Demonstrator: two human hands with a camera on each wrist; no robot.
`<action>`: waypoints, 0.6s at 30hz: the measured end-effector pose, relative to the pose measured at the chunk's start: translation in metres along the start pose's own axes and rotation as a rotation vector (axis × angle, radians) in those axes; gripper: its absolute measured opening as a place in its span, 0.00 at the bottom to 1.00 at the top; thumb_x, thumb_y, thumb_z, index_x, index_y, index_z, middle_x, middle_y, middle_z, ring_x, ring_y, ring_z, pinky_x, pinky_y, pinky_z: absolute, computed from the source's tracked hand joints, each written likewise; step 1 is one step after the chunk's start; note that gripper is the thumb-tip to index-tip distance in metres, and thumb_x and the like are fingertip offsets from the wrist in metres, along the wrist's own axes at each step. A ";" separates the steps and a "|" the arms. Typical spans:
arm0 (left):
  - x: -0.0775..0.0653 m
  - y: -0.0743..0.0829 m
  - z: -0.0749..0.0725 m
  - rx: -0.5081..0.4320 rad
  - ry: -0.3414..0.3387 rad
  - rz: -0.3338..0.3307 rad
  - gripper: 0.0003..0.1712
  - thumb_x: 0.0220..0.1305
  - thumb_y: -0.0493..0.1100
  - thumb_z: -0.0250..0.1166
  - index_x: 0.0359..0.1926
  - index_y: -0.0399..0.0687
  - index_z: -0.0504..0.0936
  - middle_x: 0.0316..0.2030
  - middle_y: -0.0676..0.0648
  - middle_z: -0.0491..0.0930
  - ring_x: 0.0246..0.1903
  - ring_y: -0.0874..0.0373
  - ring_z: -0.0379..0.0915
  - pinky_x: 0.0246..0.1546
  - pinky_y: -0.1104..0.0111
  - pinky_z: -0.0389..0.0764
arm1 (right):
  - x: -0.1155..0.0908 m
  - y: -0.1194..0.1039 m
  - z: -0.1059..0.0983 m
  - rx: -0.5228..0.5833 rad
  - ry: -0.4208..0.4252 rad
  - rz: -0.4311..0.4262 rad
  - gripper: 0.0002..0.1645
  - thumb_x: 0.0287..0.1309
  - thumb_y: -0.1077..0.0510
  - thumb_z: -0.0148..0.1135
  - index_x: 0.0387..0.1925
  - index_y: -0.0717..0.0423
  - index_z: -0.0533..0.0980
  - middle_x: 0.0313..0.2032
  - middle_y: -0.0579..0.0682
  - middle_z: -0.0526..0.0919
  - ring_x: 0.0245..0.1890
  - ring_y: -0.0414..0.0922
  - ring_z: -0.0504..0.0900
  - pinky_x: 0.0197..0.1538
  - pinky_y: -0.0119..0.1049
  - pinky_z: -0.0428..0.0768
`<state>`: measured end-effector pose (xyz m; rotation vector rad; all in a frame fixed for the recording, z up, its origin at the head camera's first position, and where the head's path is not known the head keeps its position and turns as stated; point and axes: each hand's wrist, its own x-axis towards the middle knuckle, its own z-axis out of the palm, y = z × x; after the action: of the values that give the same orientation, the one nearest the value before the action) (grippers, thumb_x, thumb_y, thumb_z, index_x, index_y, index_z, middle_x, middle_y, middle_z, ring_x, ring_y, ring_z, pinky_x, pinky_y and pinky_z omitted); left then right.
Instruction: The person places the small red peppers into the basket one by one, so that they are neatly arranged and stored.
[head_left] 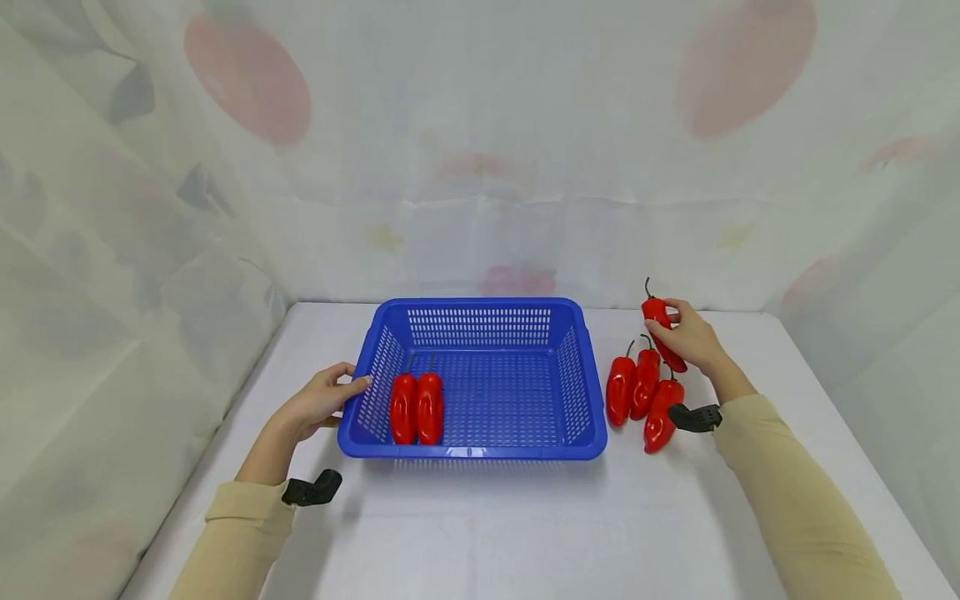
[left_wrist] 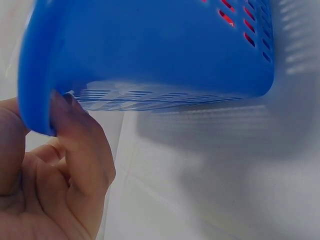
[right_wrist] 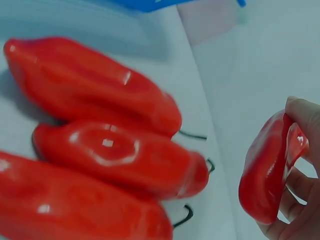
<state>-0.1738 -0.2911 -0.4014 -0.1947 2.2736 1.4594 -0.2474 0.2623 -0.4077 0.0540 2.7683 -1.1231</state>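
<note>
A blue plastic basket (head_left: pixel 472 452) with slotted walls stands on the table, two red peppers (head_left: pixel 417 410) lying side by side in its left part. My left hand (head_left: pixel 318 400) grips the basket's left rim, thumb on top; the left wrist view shows its fingers (left_wrist: pixel 85 145) curled under that rim. To the right of the basket my right hand (head_left: pixel 686 335) pinches a red pepper (head_left: pixel 658 315) with a dark green stem, held above the table. Three more red peppers (head_left: pixel 621 392) lie close together just below that hand; the right wrist view shows them (right_wrist: pixel 120 155) large.
The white tabletop (head_left: pixel 480 533) stretches in front of the basket. Behind it hangs a pale curtain (head_left: pixel 480 200) with fruit prints, and similar sheets (head_left: pixel 112 333) close off both sides. Dark wrist cameras (head_left: pixel 311 487) sit on both cuffs.
</note>
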 end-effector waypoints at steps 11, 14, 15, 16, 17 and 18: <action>0.000 0.000 0.001 0.002 -0.005 0.004 0.25 0.64 0.54 0.56 0.50 0.41 0.61 0.39 0.39 0.81 0.32 0.51 0.81 0.34 0.57 0.83 | 0.004 -0.033 0.006 0.036 0.018 -0.072 0.45 0.61 0.41 0.51 0.69 0.58 0.46 0.58 0.70 0.62 0.52 0.63 0.70 0.47 0.55 0.78; 0.000 0.001 0.000 0.001 -0.005 0.004 0.25 0.64 0.54 0.56 0.51 0.41 0.61 0.38 0.40 0.81 0.32 0.52 0.81 0.35 0.57 0.83 | 0.006 -0.040 0.008 0.036 0.021 -0.098 0.45 0.61 0.41 0.51 0.69 0.57 0.46 0.58 0.69 0.63 0.52 0.63 0.70 0.48 0.56 0.77; 0.000 0.001 0.000 0.003 -0.005 0.004 0.25 0.65 0.54 0.56 0.51 0.41 0.61 0.38 0.40 0.81 0.32 0.52 0.81 0.35 0.57 0.83 | 0.007 -0.043 0.008 0.037 0.022 -0.107 0.45 0.61 0.41 0.51 0.69 0.56 0.45 0.58 0.69 0.63 0.52 0.63 0.71 0.48 0.55 0.77; -0.001 0.001 0.000 0.005 -0.005 0.004 0.25 0.64 0.54 0.56 0.51 0.41 0.61 0.39 0.40 0.81 0.32 0.52 0.81 0.35 0.57 0.83 | 0.007 -0.045 0.009 0.040 0.023 -0.115 0.45 0.61 0.42 0.51 0.69 0.56 0.45 0.58 0.69 0.63 0.51 0.63 0.71 0.48 0.56 0.77; -0.001 0.000 0.000 0.005 -0.005 0.003 0.25 0.65 0.54 0.56 0.51 0.41 0.61 0.39 0.39 0.81 0.32 0.52 0.81 0.35 0.57 0.83 | 0.007 -0.047 0.009 0.047 0.023 -0.121 0.45 0.61 0.42 0.52 0.69 0.56 0.45 0.58 0.69 0.63 0.51 0.63 0.71 0.47 0.56 0.77; -0.001 0.000 0.000 0.007 -0.004 0.003 0.25 0.64 0.54 0.56 0.51 0.41 0.61 0.39 0.39 0.81 0.32 0.52 0.81 0.35 0.57 0.83 | 0.008 -0.049 0.010 0.053 0.024 -0.125 0.45 0.61 0.42 0.52 0.69 0.56 0.45 0.58 0.69 0.63 0.52 0.63 0.71 0.47 0.56 0.77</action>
<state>-0.1735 -0.2912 -0.4008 -0.1865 2.2760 1.4517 -0.2582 0.2198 -0.3819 -0.1008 2.7971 -1.2334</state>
